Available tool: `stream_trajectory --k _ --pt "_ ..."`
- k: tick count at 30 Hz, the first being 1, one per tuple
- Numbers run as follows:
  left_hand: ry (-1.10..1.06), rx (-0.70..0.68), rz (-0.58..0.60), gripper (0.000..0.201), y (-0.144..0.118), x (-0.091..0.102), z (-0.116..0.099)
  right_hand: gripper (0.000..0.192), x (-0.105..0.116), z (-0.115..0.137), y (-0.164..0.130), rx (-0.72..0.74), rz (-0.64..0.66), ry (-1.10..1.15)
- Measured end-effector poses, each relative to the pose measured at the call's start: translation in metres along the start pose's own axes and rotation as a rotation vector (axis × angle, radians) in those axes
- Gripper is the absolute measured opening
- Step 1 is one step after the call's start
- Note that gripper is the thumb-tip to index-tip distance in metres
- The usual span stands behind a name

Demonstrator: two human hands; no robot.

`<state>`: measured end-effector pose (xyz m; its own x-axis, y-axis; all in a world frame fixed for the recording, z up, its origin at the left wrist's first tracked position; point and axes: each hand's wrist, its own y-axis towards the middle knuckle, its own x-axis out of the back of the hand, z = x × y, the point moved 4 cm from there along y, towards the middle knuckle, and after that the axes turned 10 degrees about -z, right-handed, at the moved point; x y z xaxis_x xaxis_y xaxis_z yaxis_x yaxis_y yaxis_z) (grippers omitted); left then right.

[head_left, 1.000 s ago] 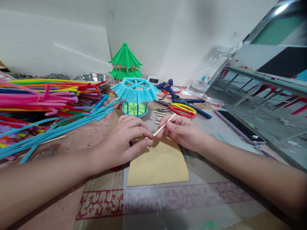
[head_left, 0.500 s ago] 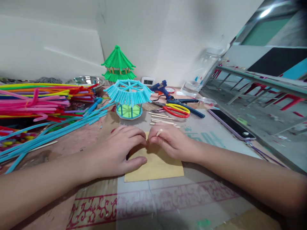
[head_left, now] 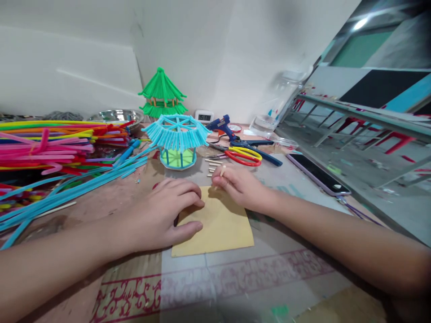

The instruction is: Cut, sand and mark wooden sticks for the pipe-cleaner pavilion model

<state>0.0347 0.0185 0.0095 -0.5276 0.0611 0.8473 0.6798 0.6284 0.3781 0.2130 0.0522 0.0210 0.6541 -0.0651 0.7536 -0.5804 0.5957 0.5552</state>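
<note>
My left hand [head_left: 164,215] lies flat on the left side of a tan card sheet [head_left: 218,226], fingers curled on its far edge. My right hand [head_left: 237,185] is closed on a thin wooden stick [head_left: 222,170], whose tip pokes up above the fingers at the sheet's far right corner. Several short wooden sticks [head_left: 211,162] lie just beyond that hand. A blue straw pavilion with a green base [head_left: 177,137] stands behind both hands.
A green straw pavilion [head_left: 161,93] stands by the wall. Coloured straws [head_left: 50,143] and long blue straws [head_left: 74,186] fill the left. Red-yellow scissors [head_left: 243,155], a blue glue gun [head_left: 220,125], pliers [head_left: 261,151] and a phone [head_left: 316,172] lie to the right.
My right hand turned the stick upright and moved away from the left hand toward the far right corner of the sheet. The left hand stays on the sheet.
</note>
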Motion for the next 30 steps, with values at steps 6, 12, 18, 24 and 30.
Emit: stream_trajectory --k 6,12,18,24,30 --pt "0.014 -0.013 0.007 0.026 0.0 0.0 0.0 0.027 -0.001 0.008 -0.002 0.07 0.034 0.108" --pt "-0.002 -0.002 -0.001 0.026 0.0 0.0 0.001 0.027 -0.004 -0.002 0.002 0.008 -0.002 0.002" --pt "0.004 0.0 0.005 0.026 0.0 0.0 0.001 0.032 -0.003 -0.002 0.003 0.012 0.047 0.018" --pt "0.006 0.015 0.019 0.026 -0.001 0.001 0.0 0.032 0.002 -0.003 0.0 -0.023 -0.013 0.032" --pt "0.001 0.011 0.019 0.025 0.0 0.0 0.0 0.036 0.001 -0.004 -0.001 0.034 0.026 -0.059"
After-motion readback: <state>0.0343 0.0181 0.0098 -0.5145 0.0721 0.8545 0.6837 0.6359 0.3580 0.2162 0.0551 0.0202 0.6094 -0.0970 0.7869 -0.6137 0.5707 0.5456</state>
